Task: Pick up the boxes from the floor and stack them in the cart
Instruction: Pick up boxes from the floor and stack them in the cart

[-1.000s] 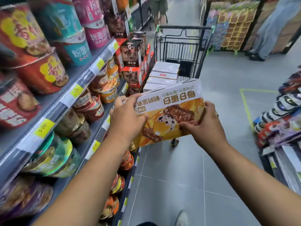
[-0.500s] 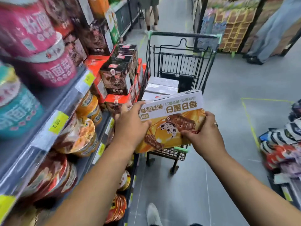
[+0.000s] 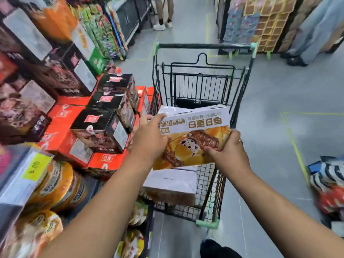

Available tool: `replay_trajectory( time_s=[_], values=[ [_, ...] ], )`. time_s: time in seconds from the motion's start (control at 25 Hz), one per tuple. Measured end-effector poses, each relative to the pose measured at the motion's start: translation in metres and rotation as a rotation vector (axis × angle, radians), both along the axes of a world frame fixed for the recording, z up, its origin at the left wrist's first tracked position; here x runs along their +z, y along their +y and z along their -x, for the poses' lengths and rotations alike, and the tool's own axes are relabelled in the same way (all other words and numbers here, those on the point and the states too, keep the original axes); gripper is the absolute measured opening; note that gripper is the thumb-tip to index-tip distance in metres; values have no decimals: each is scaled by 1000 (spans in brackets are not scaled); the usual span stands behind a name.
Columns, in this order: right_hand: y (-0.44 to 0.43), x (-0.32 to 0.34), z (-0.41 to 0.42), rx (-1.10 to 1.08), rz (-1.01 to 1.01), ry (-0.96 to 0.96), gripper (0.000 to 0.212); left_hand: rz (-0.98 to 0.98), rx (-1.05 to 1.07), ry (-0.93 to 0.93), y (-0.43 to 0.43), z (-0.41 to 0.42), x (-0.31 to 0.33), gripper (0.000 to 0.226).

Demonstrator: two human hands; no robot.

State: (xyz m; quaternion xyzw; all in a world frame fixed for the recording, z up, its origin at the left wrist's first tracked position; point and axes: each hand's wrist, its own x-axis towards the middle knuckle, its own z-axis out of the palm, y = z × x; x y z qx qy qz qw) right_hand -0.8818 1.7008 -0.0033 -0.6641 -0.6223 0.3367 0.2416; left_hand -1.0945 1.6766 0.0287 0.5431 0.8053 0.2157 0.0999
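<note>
A flat yellow and white snack box (image 3: 193,138) is held above the black wire cart (image 3: 240,86). My left hand (image 3: 149,140) grips the box's left edge, with the index finger stretched along its top. My right hand (image 3: 230,149) grips its lower right corner, thumb on the front face. Under the held box, a white-topped box (image 3: 171,185) lies in the cart's basket, and another white box (image 3: 167,109) shows just behind the held one.
Shelves with orange and black boxes (image 3: 100,120) and noodle bowls (image 3: 54,183) run along the left, close beside the cart. Packets (image 3: 329,183) lie on the floor at the right. People stand at the far end of the aisle (image 3: 163,13) and top right (image 3: 309,34).
I have stepped forward, so the cart is much closer and now lies beneath the held box. Both hands keep the same grip on the box.
</note>
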Motion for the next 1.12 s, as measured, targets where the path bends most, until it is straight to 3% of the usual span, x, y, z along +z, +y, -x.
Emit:
replay_trajectory(
  time_s=[0.36, 1.0, 1.12],
  values=[
    [143, -39, 37, 49, 156, -4, 65, 32, -10, 40, 140, 35, -34, 59],
    [289, -110, 105, -23, 341, 83, 51, -17, -134, 58, 311, 97, -139, 49],
    [296, -126, 110, 16, 361, 113, 66, -4, -166, 53, 320, 99, -153, 47]
  ],
)
